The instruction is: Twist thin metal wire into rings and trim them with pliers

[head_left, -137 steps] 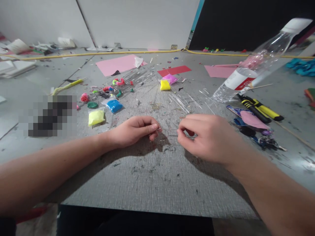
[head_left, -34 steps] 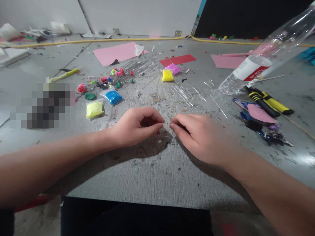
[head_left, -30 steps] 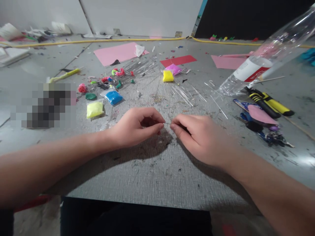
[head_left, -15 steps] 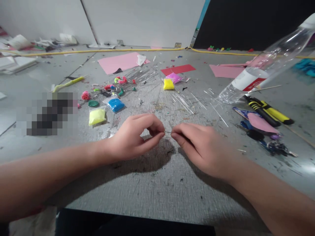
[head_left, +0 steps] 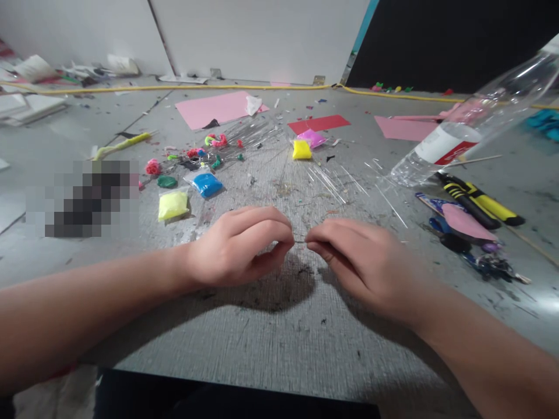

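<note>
Just above the grey table [head_left: 244, 343], my left hand [head_left: 244, 244] pinches one end of a thin wire [head_left: 300, 241]. Facing it, my right hand [head_left: 367, 265] pinches the other end, fingertips pressed together. Only a short stretch of the wire shows in the narrow gap between them; the rest is hidden by the fingers. Beyond my hands lie several loose thin wires [head_left: 326, 185]. Packets of clay, pale yellow [head_left: 173, 205], blue [head_left: 208, 185] and bright yellow [head_left: 301, 149], rest farther up the table.
A clear plastic bottle [head_left: 448, 142] leans at the right, beside black-and-yellow pliers [head_left: 474, 201]. Pink paper [head_left: 213, 109] and a red strip [head_left: 318, 124] lie toward the back. Small coloured clay pieces [head_left: 152, 167] are scattered left of centre. A yellow cord [head_left: 218, 88] crosses the far side.
The fingers of my left hand have curled over more, and the thumb is tucked lower. Both hands keep their pinch, close together. The view has shifted slightly.
</note>
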`<state>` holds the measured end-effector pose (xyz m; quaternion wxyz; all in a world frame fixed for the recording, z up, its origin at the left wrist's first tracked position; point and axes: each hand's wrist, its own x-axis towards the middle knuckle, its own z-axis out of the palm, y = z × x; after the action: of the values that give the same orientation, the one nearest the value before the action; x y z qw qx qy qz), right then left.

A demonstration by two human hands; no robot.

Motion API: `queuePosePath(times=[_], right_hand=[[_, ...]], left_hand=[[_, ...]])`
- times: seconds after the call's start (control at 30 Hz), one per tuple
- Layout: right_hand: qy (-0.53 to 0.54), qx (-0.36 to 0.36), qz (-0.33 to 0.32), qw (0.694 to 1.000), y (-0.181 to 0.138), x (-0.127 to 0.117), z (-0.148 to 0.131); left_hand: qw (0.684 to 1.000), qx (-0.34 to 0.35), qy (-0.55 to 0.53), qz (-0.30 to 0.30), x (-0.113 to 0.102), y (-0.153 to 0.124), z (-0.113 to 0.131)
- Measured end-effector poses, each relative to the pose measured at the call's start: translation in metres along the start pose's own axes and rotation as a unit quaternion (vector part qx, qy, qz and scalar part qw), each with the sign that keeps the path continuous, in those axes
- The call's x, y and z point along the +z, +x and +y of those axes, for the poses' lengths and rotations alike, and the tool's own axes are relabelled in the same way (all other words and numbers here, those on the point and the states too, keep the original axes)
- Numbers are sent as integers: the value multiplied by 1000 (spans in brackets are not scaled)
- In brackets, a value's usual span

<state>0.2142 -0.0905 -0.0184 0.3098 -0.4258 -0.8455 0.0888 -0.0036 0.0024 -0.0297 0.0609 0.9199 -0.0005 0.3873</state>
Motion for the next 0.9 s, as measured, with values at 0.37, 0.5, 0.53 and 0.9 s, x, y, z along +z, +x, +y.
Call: queuePosePath(times=[0.37, 0.5, 0.53, 0.9], right_hand=[[-18, 15, 14, 1000, 0, -1, 1], [-26, 17, 22, 999, 0, 1, 1], [-28, 18, 24, 999, 0, 1, 1], [-59, 62, 48, 995, -3, 1, -1]], left_hand=[[996, -78, -37, 18, 5, 1, 3], [994, -96, -49, 16, 6, 1, 3], [994, -96, -51, 17, 6, 0, 3], [991, -124, -37, 29, 6, 1, 6]])
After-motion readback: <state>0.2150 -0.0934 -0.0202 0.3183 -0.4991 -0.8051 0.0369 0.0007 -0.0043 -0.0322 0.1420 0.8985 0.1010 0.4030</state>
